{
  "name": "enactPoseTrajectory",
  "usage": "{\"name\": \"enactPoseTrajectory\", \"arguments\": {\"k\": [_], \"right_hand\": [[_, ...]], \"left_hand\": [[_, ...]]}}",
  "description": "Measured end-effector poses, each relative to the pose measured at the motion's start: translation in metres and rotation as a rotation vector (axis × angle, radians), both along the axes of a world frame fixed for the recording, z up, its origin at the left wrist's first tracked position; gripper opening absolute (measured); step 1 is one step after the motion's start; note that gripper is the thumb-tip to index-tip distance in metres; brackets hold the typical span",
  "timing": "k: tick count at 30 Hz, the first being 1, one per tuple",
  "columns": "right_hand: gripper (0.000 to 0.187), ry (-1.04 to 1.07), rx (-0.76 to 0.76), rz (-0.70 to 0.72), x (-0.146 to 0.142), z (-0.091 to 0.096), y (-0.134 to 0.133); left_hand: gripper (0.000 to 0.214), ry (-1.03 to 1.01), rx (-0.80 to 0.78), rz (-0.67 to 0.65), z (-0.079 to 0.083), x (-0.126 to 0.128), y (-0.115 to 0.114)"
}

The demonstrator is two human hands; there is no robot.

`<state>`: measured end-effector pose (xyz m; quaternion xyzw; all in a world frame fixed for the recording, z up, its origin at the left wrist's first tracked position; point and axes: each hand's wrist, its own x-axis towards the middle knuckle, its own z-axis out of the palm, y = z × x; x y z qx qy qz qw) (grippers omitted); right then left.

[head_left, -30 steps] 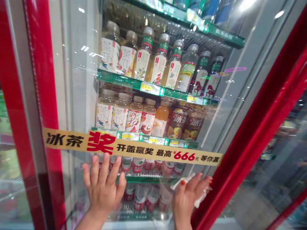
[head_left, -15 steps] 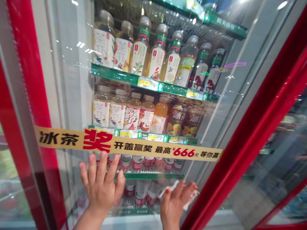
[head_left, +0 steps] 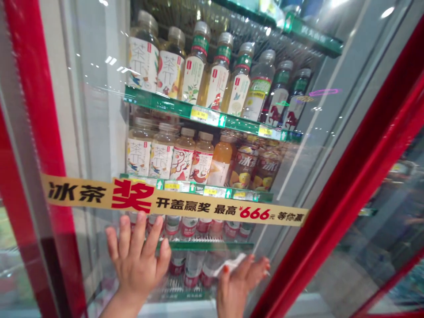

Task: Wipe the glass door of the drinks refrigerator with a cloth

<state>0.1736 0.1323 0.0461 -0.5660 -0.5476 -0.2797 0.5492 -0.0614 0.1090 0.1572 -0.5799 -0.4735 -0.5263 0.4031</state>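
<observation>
My left hand [head_left: 137,260] lies flat with spread fingers on the glass door [head_left: 99,132] of a drinks fridge, just below a yellow banner sticker [head_left: 172,203] with red and black print. My right hand [head_left: 240,282] presses a white cloth [head_left: 228,265] against the glass low down, near the red door frame [head_left: 347,185]. Its fingers are laid over the cloth. Behind the glass stand rows of tea and juice bottles [head_left: 198,79] on green shelves [head_left: 198,115].
A second red frame post [head_left: 36,132] runs down the left side of the door. More small red-labelled bottles [head_left: 195,269] fill the lower shelves. To the right, through another glass pane, a shop aisle shows blurred.
My right hand with the cloth has slid down and to the left along the glass. My left hand has stayed flat in nearly the same spot. The view has shifted slightly.
</observation>
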Motion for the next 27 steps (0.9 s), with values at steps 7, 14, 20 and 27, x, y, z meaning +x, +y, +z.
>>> {"name": "enactPoseTrajectory", "arguments": {"k": [7,14,20,27], "right_hand": [[0.087,-0.041,0.114,0.085,-0.061,0.107,0.002],[0.077,-0.296,0.067,0.074,-0.020,0.059,-0.001],[0.077,0.100,0.067,-0.022,0.019,0.153,0.024],[0.071,-0.667,0.204,0.227,-0.053,0.127,-0.004]], "left_hand": [[0.090,0.014,0.006,0.009,0.002,-0.001,-0.001],[0.087,-0.009,0.008,0.000,0.002,0.000,-0.001],[0.086,-0.026,0.016,-0.009,0.005,0.003,-0.003],[0.083,-0.023,0.020,-0.017,0.002,0.000,-0.001]]}}
